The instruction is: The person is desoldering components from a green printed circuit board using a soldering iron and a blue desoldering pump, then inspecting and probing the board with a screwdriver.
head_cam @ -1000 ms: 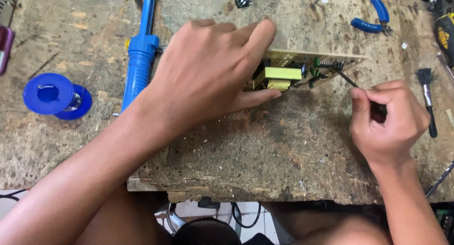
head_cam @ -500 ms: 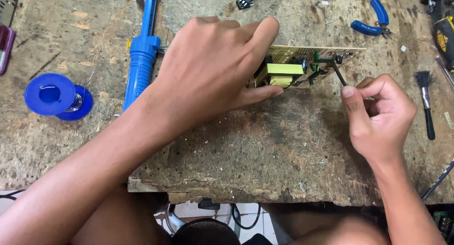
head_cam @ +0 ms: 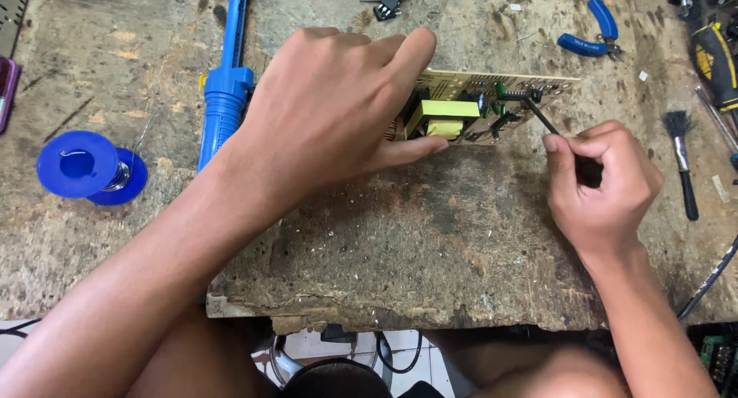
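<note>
A beige circuit board (head_cam: 492, 84) with a yellow transformer (head_cam: 446, 115) stands on its edge on the worn wooden bench. My left hand (head_cam: 330, 113) grips the board's left part, thumb under the transformer and fingers over the top edge. My right hand (head_cam: 600, 186) is closed around a thin dark tool (head_cam: 542, 115). The tool's tip touches the small parts at the board's right end.
A blue desoldering pump (head_cam: 227, 90) lies left of my left hand. A blue solder spool (head_cam: 84, 167) sits at far left. Blue-handled cutters (head_cam: 588, 33) lie at the back right, a small black brush (head_cam: 680, 152) at right. The bench's front edge (head_cam: 384, 317) runs below.
My right hand has moved up and left, bringing the tool's tip onto the board's right end. My left hand and the board have stayed in place.
</note>
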